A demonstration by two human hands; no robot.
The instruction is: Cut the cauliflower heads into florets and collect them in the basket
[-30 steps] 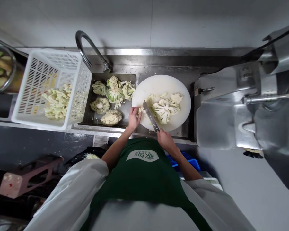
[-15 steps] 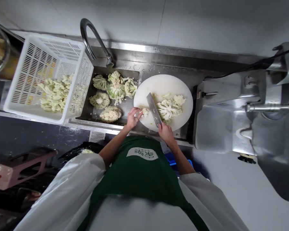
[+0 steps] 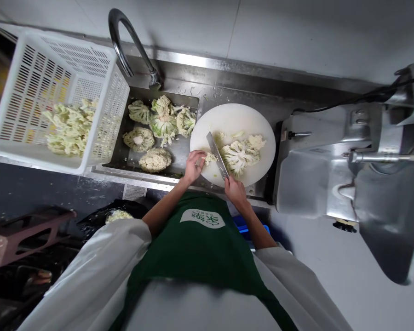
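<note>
Steel surface | cream cauliflower floret is pinched, seemingly for steadiness, by left hand | steel-bladed knife fist-gripped by right hand

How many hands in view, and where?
2: the left hand beside a small cauliflower piece on the cutting board, and the right hand on the knife. No others show.

One head-worn camera looks forward and steeply down over the steel counter, facing the wall. It spans the counter's front and back edges, centring near the front-left edge of the white cutting board.
</note>
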